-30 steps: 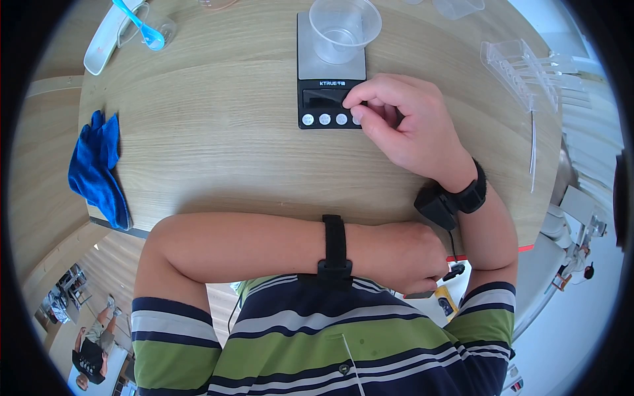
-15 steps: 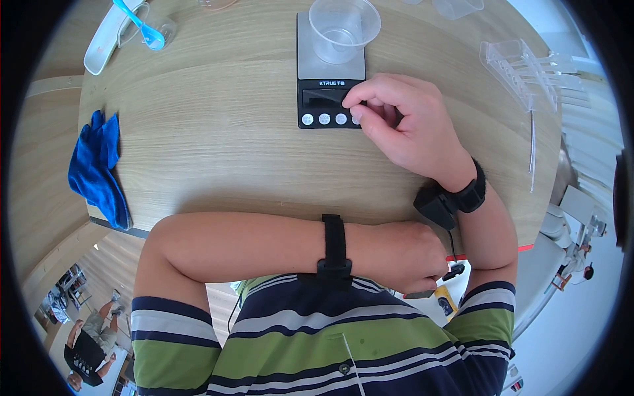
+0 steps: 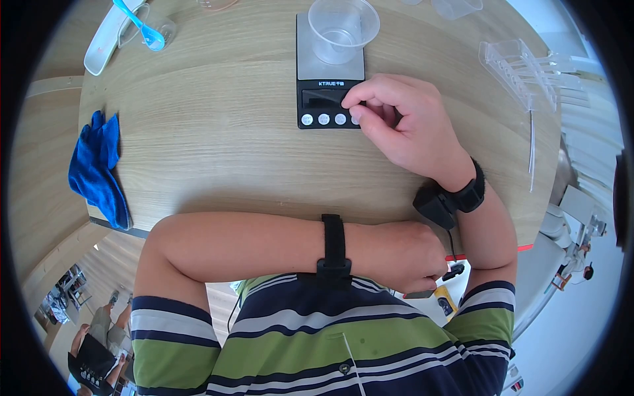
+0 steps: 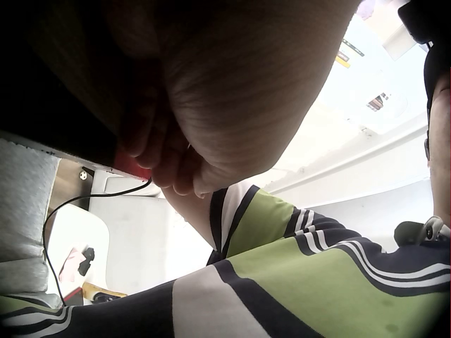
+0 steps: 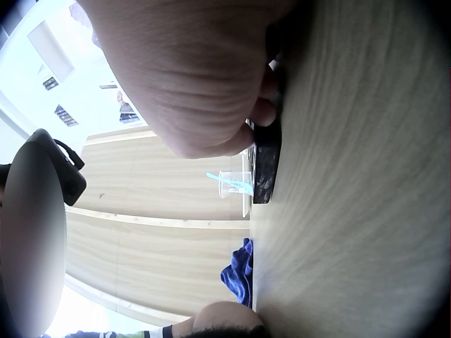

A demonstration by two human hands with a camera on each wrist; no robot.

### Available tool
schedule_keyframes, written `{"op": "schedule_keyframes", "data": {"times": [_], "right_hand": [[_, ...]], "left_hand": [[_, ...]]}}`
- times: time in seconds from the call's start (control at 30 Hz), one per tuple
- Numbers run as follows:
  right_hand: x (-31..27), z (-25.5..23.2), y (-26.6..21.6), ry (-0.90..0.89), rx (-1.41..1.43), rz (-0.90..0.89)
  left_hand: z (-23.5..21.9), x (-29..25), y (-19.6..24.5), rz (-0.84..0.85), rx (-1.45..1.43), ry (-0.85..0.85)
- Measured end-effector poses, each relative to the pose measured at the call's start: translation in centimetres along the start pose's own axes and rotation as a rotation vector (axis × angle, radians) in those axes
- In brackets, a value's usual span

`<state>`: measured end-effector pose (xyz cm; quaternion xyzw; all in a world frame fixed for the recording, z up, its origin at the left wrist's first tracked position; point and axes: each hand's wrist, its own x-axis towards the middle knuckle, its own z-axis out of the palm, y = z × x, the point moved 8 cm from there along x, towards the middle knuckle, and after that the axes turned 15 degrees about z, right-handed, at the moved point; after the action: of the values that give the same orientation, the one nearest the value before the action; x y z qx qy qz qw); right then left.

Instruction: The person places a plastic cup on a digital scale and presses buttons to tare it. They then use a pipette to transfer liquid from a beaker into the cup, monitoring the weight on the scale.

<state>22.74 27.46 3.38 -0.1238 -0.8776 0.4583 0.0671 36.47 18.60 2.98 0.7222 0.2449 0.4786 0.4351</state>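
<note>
A black digital scale (image 3: 314, 125) with a silver plate lies on the wooden table in the head view. On its plate stands a clear plastic cup (image 3: 343, 33). My right hand (image 3: 413, 122) rests at the scale's lower right corner, index fingertip by the dark display (image 3: 320, 99) and thumb over the rightmost button. In the right wrist view its fingers bend down onto the edge of the scale (image 5: 266, 172). My left hand (image 3: 413, 254) lies across my front at the table's near edge, its fingers loosely bent and nothing visible in them.
A blue cloth (image 3: 99, 168) lies at the table's left edge. At the far left are a white tray (image 3: 99, 56) and a light-blue spoon (image 3: 148, 36) on a clear cup. To the right stand a clear rack (image 3: 515, 69) and a thin rod (image 3: 532, 148).
Both my hands keep their places, and the scale and cup stay put. In the background at lower left, another person has shifted position.
</note>
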Motion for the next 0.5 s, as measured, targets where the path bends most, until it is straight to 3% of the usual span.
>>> {"op": "schedule_keyframes", "data": {"times": [0.5], "right_hand": [[-0.07, 0.05, -0.07, -0.001, 0.021, -0.011]], "left_hand": [[0.08, -0.03, 0.0, 0.009, -0.004, 0.001]]}}
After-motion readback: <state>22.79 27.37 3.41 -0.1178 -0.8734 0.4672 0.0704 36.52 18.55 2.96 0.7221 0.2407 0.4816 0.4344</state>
